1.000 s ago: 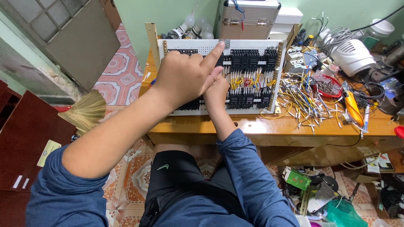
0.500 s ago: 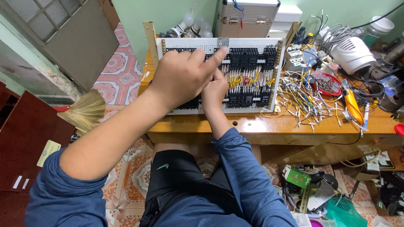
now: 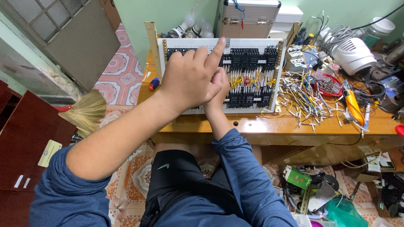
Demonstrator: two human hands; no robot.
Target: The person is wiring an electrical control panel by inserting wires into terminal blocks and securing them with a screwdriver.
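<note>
A white wiring panel [image 3: 256, 69] with rows of black terminal blocks and yellow, red and blue wires stands tilted on the wooden table [image 3: 269, 125]. My left hand [image 3: 189, 80] is raised over its left half, back toward me. The fingers are curled and the index finger points up at the panel's top edge, beside a small grey metal piece [image 3: 227, 42]. My right hand [image 3: 219, 86] lies against the panel just behind the left hand, which hides most of it. I cannot see what either palm holds.
A heap of loose yellow and white wires [image 3: 305, 94] lies right of the panel, with a red bowl [image 3: 330, 86], an orange tool [image 3: 352, 107] and a white appliance [image 3: 353, 54]. A grey case [image 3: 248, 17] stands behind. A straw broom [image 3: 86, 111] is on the left.
My left index finger has lifted from a slant to point more upright at the panel's top edge. Both hands stay over the panel's left half.
</note>
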